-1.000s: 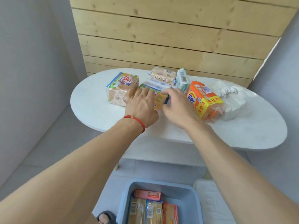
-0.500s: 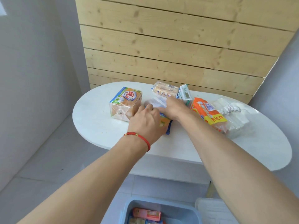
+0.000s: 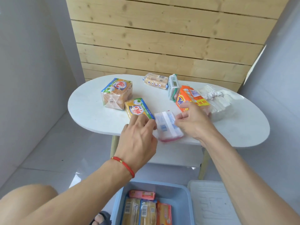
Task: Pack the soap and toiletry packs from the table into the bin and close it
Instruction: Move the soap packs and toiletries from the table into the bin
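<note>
Both hands have pulled back toward the worktop's (image 3: 90, 114) near edge: the right hand (image 3: 194, 122) now pinches a white sachet pack (image 3: 167, 126), the left hand (image 3: 138, 140) half-open, fingertips on the yellow soap bar (image 3: 138, 108); the bin (image 3: 183, 202) awaits.

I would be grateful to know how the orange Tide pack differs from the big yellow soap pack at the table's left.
The orange Tide pack is slimmer and touched by the right hand; the big yellow soap pack is blockier, clear-wrapped and untouched. Both sit on the white table.
</note>
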The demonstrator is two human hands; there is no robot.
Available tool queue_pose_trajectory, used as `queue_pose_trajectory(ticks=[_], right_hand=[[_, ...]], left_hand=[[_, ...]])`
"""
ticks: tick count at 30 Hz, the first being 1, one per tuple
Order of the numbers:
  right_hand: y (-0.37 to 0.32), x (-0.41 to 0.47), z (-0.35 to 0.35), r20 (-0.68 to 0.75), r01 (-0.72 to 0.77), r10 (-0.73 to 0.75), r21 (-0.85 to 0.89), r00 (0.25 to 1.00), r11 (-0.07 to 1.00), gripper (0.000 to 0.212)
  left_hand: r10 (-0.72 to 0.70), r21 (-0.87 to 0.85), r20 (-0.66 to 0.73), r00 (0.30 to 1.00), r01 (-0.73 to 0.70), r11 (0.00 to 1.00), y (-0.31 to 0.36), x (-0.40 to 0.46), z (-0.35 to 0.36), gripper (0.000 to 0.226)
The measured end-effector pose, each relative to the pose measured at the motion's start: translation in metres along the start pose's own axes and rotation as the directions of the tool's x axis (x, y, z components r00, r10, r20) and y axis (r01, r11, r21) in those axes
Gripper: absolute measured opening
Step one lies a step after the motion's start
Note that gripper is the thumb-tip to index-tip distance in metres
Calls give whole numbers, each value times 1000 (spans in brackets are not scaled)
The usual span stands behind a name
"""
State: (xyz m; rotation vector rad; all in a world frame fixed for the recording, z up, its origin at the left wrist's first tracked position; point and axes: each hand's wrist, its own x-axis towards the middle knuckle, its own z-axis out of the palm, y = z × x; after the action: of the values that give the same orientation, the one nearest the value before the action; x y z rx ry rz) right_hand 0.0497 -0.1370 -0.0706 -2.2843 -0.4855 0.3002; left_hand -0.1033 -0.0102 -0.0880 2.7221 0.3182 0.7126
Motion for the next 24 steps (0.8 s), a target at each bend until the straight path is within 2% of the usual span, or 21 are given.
queue_pose_trajectory(ticks=[2,4,7,10,11,12,13,15,18,20,21,22,23,24], right_hand=[[14,-16,2,10,13,-13,40,1000,999,54],[11,-24,12,-20,79,-79,14,997,997,36],[-3,-26,31,-76,115,-117,-35,990,993,40],[0,-36,34,-87,42,-42,9,995,999,33],[3,-41,32,-99,31,-25,65,995,997,28],[6,-48,30,-110,29,-15,132,994,991,25],[8,-55,29,-122,42,-19,189,992,981,24],[12,-68,28,-173,114,-73,240,982,964,38],[29,-88,24,-225,214,-156,267,962,940,52],[50,-98,14,-171,202,-154,320,973,925,55],[63,-102,10,-114,175,-145,326,983,929,56],[76,-106,8,-39,142,-136,305,990,942,56],[88,-110,9,49,99,-115,258,992,961,54],[101,-113,16,139,55,-81,182,987,982,53]], left_hand=[[51,-82,-3,999,-51,995,8,-11,10,30],[29,-167,30,999,-23,986,12,-5,19,45],[-20,-225,31,999,26,974,14,-3,27,54],[-89,-370,14,996,88,925,18,-15,27,60],[-153,-457,34,988,152,877,21,-16,25,63],[-239,-568,80,968,241,787,24,-16,22,66],[-315,-682,146,938,326,654,29,-14,21,66],[-404,-812,240,883,411,415,35,-13,16,60],[-383,-871,332,862,436,227,43,-28,13,49],[-326,-866,412,851,477,151,40,-40,15,47],[-294,-838,474,830,528,138,35,-45,20,44],[-267,-780,538,799,592,200,26,-51,28,39],[-251,-679,577,778,627,383,14,-55,37,32],[-256,-483,598,760,596,641,-1,-61,49,24]])
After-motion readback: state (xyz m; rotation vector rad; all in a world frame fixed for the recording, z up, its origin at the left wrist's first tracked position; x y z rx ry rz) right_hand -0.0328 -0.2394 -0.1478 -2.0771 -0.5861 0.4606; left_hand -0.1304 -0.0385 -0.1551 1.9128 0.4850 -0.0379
